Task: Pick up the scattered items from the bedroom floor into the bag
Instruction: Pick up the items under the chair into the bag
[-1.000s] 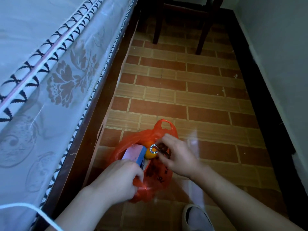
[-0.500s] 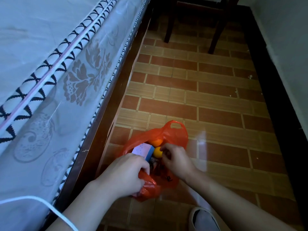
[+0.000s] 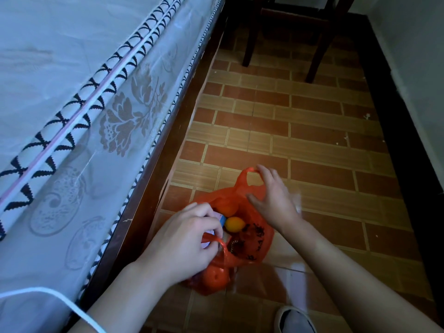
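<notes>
A red plastic bag [image 3: 258,241] lies on the tiled floor beside the bed. Inside it I see a yellow-orange ball [image 3: 235,224], a darker orange round thing [image 3: 227,206] behind it, and the corner of a pink and blue box [image 3: 222,218]. My left hand [image 3: 185,241] pinches the bag's near handle strap. My right hand [image 3: 274,200] is over the far handle loop [image 3: 247,176], fingers spread and touching it; whether it grips is unclear. Black print marks the bag's side.
The bed [image 3: 79,116] with a white patterned cover runs along the left, its dark wooden rail [image 3: 153,188] close to the bag. Dark chair legs [image 3: 317,49] stand at the far end. A wall [image 3: 413,68] closes the right. A grey slipper [image 3: 295,320] is at the bottom.
My right hand came out of the bag, leaving the metal ring thing it held a second ago, and moved up to the far handle. My left hand shifted to the near handle strap.
</notes>
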